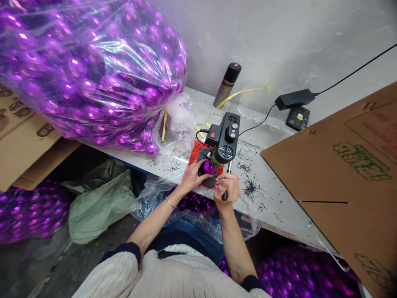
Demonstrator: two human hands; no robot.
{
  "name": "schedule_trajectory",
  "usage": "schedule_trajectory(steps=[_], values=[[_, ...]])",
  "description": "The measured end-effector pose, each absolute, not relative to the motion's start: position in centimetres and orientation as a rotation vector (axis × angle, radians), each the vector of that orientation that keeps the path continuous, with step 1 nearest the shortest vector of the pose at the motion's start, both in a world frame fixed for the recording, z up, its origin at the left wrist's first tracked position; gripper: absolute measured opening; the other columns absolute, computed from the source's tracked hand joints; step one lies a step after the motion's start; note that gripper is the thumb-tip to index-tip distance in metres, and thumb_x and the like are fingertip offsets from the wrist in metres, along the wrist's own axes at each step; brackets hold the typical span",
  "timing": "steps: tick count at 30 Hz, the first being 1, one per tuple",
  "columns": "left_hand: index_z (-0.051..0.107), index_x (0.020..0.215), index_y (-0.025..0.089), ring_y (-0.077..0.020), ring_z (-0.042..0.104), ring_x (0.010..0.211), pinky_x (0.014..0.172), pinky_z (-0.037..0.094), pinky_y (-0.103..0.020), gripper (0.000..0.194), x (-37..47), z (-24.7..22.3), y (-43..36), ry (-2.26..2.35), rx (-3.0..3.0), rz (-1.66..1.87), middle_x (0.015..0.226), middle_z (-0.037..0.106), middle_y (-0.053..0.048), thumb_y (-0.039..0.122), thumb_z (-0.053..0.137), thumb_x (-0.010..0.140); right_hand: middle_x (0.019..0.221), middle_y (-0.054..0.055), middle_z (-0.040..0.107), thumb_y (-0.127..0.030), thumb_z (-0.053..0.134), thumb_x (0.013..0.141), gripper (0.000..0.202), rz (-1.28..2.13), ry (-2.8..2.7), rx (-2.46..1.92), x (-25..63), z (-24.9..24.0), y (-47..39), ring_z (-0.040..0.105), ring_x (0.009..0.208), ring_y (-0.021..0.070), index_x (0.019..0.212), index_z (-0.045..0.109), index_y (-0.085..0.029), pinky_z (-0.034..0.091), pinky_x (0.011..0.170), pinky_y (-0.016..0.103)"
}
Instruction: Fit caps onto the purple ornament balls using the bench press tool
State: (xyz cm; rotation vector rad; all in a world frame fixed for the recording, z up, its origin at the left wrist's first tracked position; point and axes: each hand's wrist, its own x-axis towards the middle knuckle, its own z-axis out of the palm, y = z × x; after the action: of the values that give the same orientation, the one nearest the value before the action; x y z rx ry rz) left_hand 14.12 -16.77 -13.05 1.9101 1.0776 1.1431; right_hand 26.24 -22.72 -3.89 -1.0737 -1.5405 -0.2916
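My left hand (195, 176) has its thumb and fingers closed around a shiny purple ball (209, 167). The ball sits on the dark base (211, 181) of a small black bench drill press (228, 138), under its head. My right hand (228, 188) is wrapped round the black-tipped lever handle (225, 195) at the machine's right side. Beneath the base lies a red cloth (196, 152). The drill's tip is hidden behind the head. Several more purple balls or pieces (194, 203) lie in an open plastic bag at my lap.
A huge clear bag of purple balls (102, 78) fills the left. Behind the machine stand a spray can (228, 85) and a black power adapter (294, 99) with its cable. Black shavings (250, 187) litter the white tabletop (273, 211). A cardboard box (338, 165) leans in from the right.
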Motion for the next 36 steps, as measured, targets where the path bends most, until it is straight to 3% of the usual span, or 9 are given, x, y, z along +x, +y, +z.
schedule_trajectory(steps=[8, 14, 36], values=[[0.052, 0.132, 0.021, -0.0272, 0.063, 0.119, 0.106, 0.047, -0.047, 0.059, 14.2, -13.0, -16.8, 1.077, 1.871, 1.129, 0.126, 0.066, -0.011, 0.043, 0.075, 0.082, 0.074, 0.001, 0.059, -0.019, 0.04, 0.097, 0.022, -0.287, -1.531, -1.055, 26.4, -4.6, -22.6, 0.056, 0.066, 0.0118, 0.078, 0.05, -0.021, 0.047, 0.064, 0.027], [0.054, 0.129, 0.017, -0.028, 0.063, 0.114, 0.097, 0.051, -0.044, 0.058, 14.2, -12.8, -16.9, 1.08, 1.82, 1.123, 0.121, 0.066, -0.013, 0.043, 0.076, 0.082, 0.074, 0.001, 0.06, -0.02, 0.041, 0.097, 0.021, -0.297, -1.523, -1.05, 26.5, -5.0, -22.6, 0.057, 0.066, 0.0125, 0.079, 0.051, -0.022, 0.047, 0.065, 0.029], [0.054, 0.127, 0.018, -0.0261, 0.065, 0.109, 0.095, 0.052, -0.043, 0.055, 14.1, -12.5, -17.0, 1.098, 1.809, 1.12, 0.118, 0.066, -0.012, 0.039, 0.076, 0.081, 0.071, 0.0, 0.057, -0.019, 0.039, 0.097, 0.021, -0.343, -1.524, -1.008, 26.2, -4.6, -22.2, 0.057, 0.064, 0.0121, 0.079, 0.047, -0.023, 0.048, 0.063, 0.028]])
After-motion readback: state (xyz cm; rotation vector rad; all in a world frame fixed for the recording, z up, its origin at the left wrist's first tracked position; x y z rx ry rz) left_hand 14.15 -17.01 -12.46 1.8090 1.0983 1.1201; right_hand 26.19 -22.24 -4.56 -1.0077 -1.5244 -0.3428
